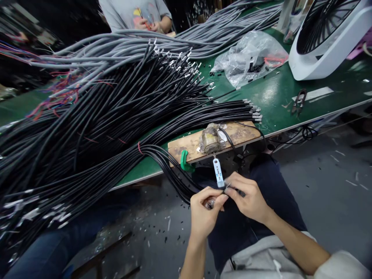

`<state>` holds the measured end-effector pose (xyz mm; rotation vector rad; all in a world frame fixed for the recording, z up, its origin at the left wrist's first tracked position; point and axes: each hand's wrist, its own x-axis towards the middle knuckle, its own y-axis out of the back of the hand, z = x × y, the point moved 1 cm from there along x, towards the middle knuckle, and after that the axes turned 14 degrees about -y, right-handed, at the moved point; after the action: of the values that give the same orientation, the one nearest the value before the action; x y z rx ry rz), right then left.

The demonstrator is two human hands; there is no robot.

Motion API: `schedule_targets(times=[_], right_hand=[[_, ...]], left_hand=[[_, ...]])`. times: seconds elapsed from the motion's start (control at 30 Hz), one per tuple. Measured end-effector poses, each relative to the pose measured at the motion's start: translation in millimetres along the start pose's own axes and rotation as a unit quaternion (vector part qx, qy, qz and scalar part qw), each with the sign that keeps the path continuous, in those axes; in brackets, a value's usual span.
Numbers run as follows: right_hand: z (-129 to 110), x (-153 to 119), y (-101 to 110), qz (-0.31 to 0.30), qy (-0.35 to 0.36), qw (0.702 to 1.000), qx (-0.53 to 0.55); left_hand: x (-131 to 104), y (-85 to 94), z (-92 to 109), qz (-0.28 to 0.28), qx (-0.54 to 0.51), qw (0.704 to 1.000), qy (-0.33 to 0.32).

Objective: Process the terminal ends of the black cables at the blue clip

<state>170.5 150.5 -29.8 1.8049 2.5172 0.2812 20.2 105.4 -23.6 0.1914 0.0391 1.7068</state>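
Note:
My left hand (205,211) is closed in a pinch on a black cable (186,190) from the bundle that runs down off the table; cable ends show inside its curled fingers. My right hand (247,193) is closed too, its thumb and fingertips pinching a cable end with a thin silvery tip. Both sets of fingertips nearly meet just below a light blue-and-white tool (217,173), which sticks out from a tape-wrapped cylinder (210,140) on a wooden board (244,131). The fingers hide most of the small part between them.
A green clamp (185,161) grips the board at the table edge. Black cables (116,108) and grey cables (203,42) pile on the left and back. A plastic bag (250,58), snips (299,101) and white fan (316,58) lie right. A person (136,15) works opposite.

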Motion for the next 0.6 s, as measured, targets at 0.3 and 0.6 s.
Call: schedule_targets(times=[0.3,0.6], right_hand=[[1,4,-10,-0.277,-0.213,0.870,0.348],[-2,49,6,-0.090,-0.271,0.918,0.276]], left_hand=[[10,16.4,11,-0.137,-0.076,0.980,-0.121],[-2,3.9,2,-0.010,-0.074,0.989,-0.129]])
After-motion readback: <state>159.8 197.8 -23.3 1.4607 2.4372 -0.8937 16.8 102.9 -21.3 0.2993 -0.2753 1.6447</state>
